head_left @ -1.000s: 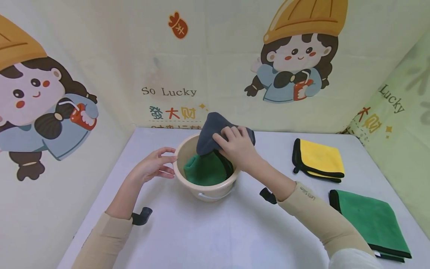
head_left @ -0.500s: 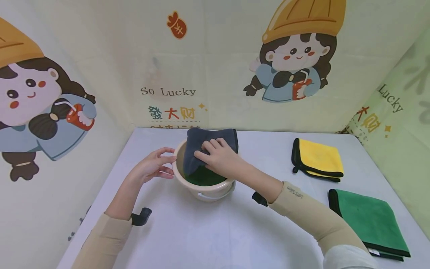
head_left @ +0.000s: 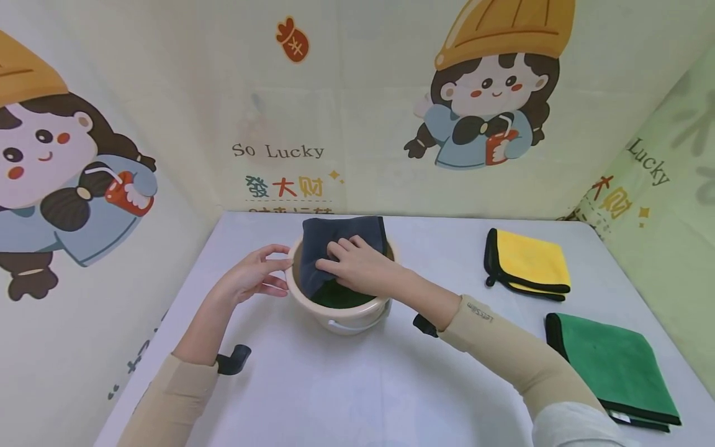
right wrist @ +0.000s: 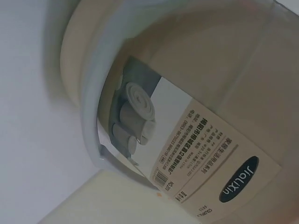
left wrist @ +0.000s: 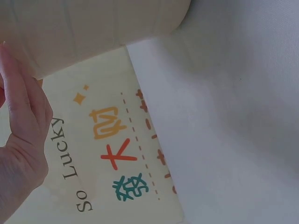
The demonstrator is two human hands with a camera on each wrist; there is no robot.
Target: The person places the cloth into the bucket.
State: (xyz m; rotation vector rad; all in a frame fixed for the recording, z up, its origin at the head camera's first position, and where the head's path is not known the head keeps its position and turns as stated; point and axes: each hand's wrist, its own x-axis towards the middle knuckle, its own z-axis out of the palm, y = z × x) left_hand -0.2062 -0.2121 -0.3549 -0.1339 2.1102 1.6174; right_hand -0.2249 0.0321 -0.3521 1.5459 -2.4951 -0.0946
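My left hand (head_left: 251, 273) rests against the left side of a cream bucket (head_left: 341, 324), its spread fingers touching near the rim. In the left wrist view, those fingers (left wrist: 18, 93) lie beside the bucket's outer wall (left wrist: 84, 32). Over the bucket's mouth, my right hand (head_left: 357, 266) holds a folded dark grey towel (head_left: 321, 239) with bent fingers. Part of the towel reaches down inside; its back edge stands above the rim. Beneath it, a green towel (head_left: 343, 297) shows inside the bucket, mostly covered. The right wrist view shows the bucket's printed label (right wrist: 196, 154), with no fingers visible.
On the right of the white table (head_left: 335, 397) lie a folded yellow towel (head_left: 533, 261) with black edging and a folded green towel (head_left: 617, 366). The bucket's pale handle (head_left: 357, 328) hangs at its front. A printed cloth backdrop (head_left: 368, 124) stands behind the table.
The right hand has moved left and lowered the grey towel into the bucket's mouth, covering more of the green towel inside. The left hand stays at the bucket's side.
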